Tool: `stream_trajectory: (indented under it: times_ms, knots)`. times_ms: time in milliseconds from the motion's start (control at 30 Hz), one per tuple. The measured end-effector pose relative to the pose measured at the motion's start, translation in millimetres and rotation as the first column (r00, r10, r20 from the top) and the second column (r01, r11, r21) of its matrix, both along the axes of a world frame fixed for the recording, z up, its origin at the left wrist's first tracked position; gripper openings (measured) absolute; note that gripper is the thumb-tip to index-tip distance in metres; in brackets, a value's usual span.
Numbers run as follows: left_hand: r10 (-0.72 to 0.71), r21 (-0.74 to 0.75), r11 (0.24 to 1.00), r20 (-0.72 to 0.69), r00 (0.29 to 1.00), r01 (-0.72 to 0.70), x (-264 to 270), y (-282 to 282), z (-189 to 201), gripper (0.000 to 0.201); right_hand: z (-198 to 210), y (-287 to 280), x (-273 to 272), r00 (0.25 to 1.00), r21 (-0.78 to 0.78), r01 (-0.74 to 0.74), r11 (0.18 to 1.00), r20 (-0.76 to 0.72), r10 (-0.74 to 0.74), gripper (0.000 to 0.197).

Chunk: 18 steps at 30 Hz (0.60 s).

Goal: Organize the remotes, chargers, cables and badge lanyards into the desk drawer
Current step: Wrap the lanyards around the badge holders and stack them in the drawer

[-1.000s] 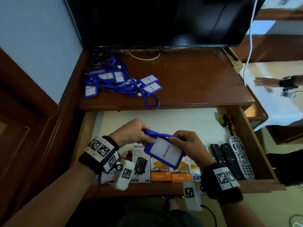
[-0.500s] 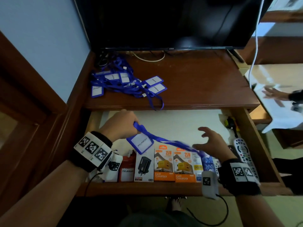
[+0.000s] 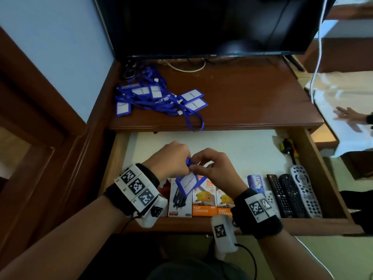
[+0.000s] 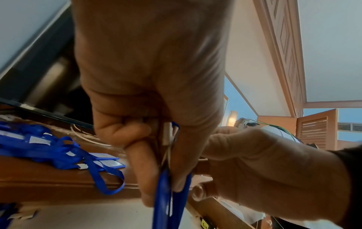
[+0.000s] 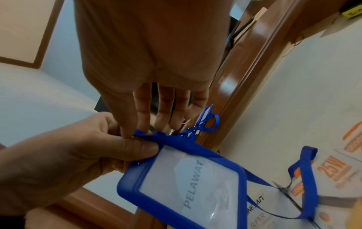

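A blue badge lanyard hangs between both hands above the open desk drawer (image 3: 314, 168). Its holder (image 3: 186, 183) (image 5: 186, 186) reads PELAWAT and dangles over the charger boxes (image 3: 203, 203). My left hand (image 3: 184, 161) (image 4: 156, 178) has its fingers curled round the folded strap (image 4: 166, 193), thumb on the holder's top edge. My right hand (image 3: 194, 168) (image 5: 129, 131) meets it and pinches the strap beside the clip. A loop of strap (image 5: 305, 178) trails onto the boxes. More blue lanyards (image 3: 157, 98) (image 4: 49, 148) lie piled on the desk top at back left.
Three remotes (image 3: 290, 195) lie side by side at the drawer's front right, a blue packet (image 3: 256, 182) beside them. A television (image 3: 201, 27) stands at the back of the desk (image 3: 252, 98). Another person's hand (image 3: 347, 116) reaches over white cloth at far right.
My right hand, open and spread wide to the right half a second ago, has come back to my left hand and taken the strap. The stretched strap is now gathered at the holder's top.
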<state>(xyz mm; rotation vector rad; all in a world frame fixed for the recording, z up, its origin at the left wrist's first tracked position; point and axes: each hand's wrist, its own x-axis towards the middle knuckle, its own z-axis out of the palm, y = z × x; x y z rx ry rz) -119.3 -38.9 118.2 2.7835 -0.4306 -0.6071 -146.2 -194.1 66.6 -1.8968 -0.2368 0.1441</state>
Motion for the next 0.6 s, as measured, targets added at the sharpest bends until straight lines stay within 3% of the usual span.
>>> stream_trajectory:
  times_ms: [100, 267, 600]
  knots:
    - [-0.003, 0.003, 1.000, -0.029, 1.000, 0.003, -7, 1, -1, 0.031, -4, 3, -4, 1.000, -0.032, -0.029, 0.999, -0.006, 0.029, 0.014]
    - [-0.030, 0.001, 1.000, -0.042, 0.999, 0.030, -19, 5, -4, 0.009, -4, 6, -16, 0.992, 0.003, -0.121, 0.993, -0.032, 0.121, 0.015]
    - [-0.054, 0.001, 0.999, -0.046, 0.997, 0.054, -29, 19, -8, 0.010, 13, 5, -25, 0.941, 0.128, -0.162, 0.978, -0.278, 0.193, 0.012]
